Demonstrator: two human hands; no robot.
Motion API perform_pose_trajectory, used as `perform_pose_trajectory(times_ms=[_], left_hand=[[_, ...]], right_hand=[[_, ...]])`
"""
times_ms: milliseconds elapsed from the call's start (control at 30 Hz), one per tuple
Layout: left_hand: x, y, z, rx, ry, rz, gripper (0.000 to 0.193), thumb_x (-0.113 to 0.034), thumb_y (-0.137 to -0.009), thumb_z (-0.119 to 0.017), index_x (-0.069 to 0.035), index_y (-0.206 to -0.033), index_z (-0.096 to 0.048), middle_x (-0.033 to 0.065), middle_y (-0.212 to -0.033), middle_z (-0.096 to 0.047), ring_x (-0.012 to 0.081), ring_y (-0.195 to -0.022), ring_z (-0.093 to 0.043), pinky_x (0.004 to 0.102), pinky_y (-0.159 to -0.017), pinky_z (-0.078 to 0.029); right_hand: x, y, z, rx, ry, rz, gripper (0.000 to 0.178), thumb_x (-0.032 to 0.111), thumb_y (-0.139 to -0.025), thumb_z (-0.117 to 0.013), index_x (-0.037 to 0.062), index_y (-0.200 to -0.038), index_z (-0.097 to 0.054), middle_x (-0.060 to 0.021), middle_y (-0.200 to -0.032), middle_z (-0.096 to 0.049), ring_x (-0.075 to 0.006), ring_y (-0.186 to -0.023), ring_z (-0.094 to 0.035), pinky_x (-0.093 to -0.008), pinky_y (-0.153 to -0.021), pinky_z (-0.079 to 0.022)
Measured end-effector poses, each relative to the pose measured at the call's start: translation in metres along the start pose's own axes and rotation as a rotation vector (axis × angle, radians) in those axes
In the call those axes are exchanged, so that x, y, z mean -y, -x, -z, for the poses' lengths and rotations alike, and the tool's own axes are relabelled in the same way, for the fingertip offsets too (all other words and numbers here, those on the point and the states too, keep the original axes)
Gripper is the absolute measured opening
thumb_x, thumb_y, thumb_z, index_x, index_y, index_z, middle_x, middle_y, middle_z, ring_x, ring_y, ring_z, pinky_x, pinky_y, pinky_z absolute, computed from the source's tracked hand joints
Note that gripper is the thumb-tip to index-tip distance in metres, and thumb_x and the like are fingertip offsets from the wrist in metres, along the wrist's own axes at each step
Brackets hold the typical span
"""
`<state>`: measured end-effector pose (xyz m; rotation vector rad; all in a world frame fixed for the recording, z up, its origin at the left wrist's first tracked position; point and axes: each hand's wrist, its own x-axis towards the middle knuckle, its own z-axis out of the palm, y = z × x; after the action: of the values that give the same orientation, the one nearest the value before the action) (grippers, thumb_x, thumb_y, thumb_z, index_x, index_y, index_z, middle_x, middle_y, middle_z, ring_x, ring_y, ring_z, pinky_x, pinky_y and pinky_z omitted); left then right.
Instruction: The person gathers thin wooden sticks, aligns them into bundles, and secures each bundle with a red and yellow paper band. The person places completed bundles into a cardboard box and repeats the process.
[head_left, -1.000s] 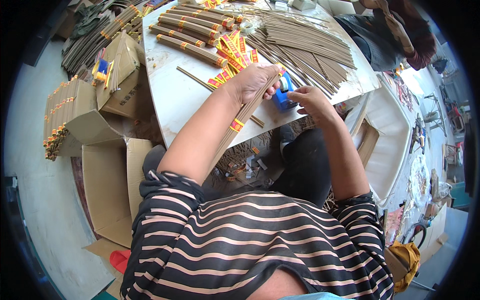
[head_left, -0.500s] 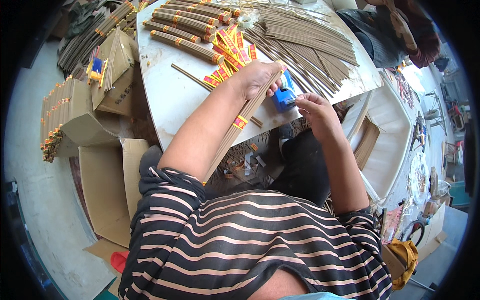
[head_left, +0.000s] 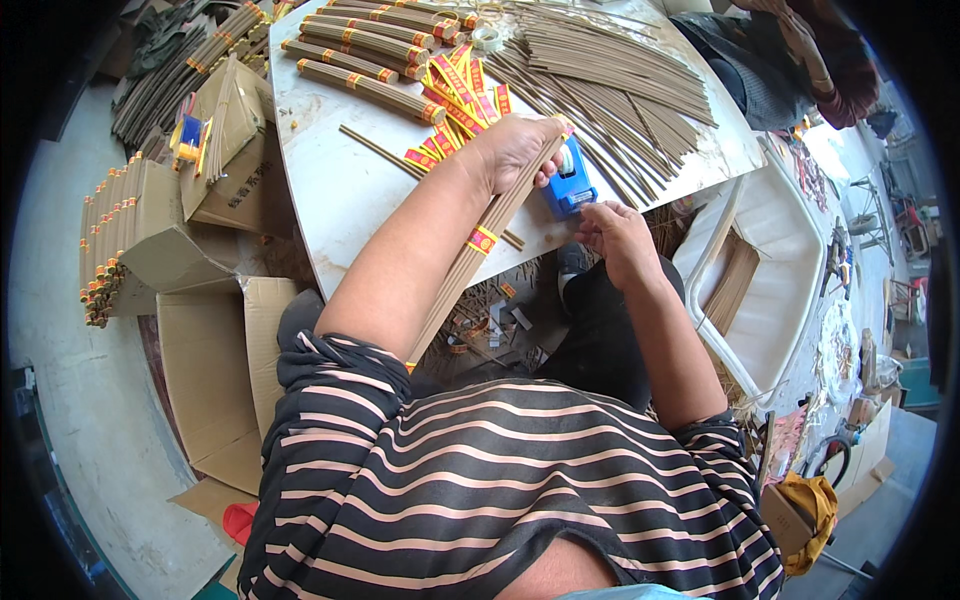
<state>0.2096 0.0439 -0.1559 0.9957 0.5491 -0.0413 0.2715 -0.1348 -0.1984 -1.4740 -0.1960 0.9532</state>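
Over the table's (head_left: pixel 335 200) edge slants an incense bundle (head_left: pixel 464 275), probably light but brittle, best encircled where the left hand (head_left: pixel 515 155) grips its far end, while beside the blue tape dispenser (head_left: pixel 571 190) the right hand's (head_left: pixel 622 240) hold is unclear.

Showed, to the left of the surface (head_left: pixel 350 210), an open cardboard box (head_left: pixel 205 390) with plain brown inner walls; just beyond, showed a brown carton (head_left: pixel 250 175) with a blue-and-yellow object (head_left: pixel 188 138) on top, too small to identify; had a dark green cloth (head_left: pixel 155 45) heaped at upper left, and something red (head_left: pixel 238 520) near the lower-left corner; had paper scraps (head_left: pixel 495 315) strewn over the floor (head_left: pixel 100 400) below the near edge; to the right, had a white tray (head_left: pixel 790 290) holding long brown pieces (head_left: pixel 735 285), and lower down an ochre cloth (head_left: pixel 815 510); included, at upper right, another person's dark red sleeve (head_left: pixel 855 105).
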Motion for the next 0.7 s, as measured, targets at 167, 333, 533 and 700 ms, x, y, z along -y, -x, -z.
perform_pose_trajectory(times_ms=[167,333,533,700], left_hand=[[0.000,0.001,-0.003,-0.023,-0.017,0.006,0.020,-0.024,-0.088,-0.053,-0.007,-0.078,-0.052,0.0047,-0.061,-0.051,0.0088,-0.045,-0.045,0.0215,-0.037,-0.038],[0.001,-0.003,-0.005,-0.029,-0.032,0.014,0.021,-0.025,-0.088,-0.054,-0.007,-0.077,-0.051,0.0047,-0.061,-0.050,0.0084,-0.046,-0.045,0.0215,-0.037,-0.038],[-0.006,0.017,-0.007,-0.030,0.047,-0.020,0.020,-0.025,-0.090,-0.052,-0.007,-0.081,-0.052,0.0050,-0.063,-0.051,0.0078,-0.046,-0.045,0.0204,-0.037,-0.038],[-0.021,0.082,-0.013,0.077,0.004,-0.191,0.018,-0.025,-0.090,-0.053,-0.008,-0.085,-0.055,0.0023,-0.062,-0.051,0.0059,-0.045,-0.046,0.0183,-0.038,-0.037]], right_hand=[[0.006,-0.002,-0.003,-0.015,0.091,-0.002,0.012,0.011,-0.075,-0.059,0.0001,-0.071,-0.054,-0.0048,-0.066,-0.052,-0.0133,-0.059,-0.049,-0.0268,-0.059,-0.045],[-0.001,-0.010,0.001,-0.050,0.222,-0.003,0.011,0.010,-0.074,-0.056,0.0026,-0.067,-0.054,-0.0041,-0.061,-0.051,-0.0135,-0.056,-0.049,-0.0256,-0.054,-0.040],[0.021,0.018,0.015,0.104,0.003,-0.091,0.010,0.017,-0.079,-0.059,0.0070,-0.079,-0.059,-0.0011,-0.080,-0.059,-0.0112,-0.077,-0.055,-0.0266,-0.072,-0.043],[0.060,0.066,0.003,0.388,-0.084,0.176,0.014,0.022,-0.086,-0.059,0.0073,-0.085,-0.059,0.0007,-0.084,-0.059,-0.0073,-0.079,-0.053,-0.0234,-0.075,-0.041]])
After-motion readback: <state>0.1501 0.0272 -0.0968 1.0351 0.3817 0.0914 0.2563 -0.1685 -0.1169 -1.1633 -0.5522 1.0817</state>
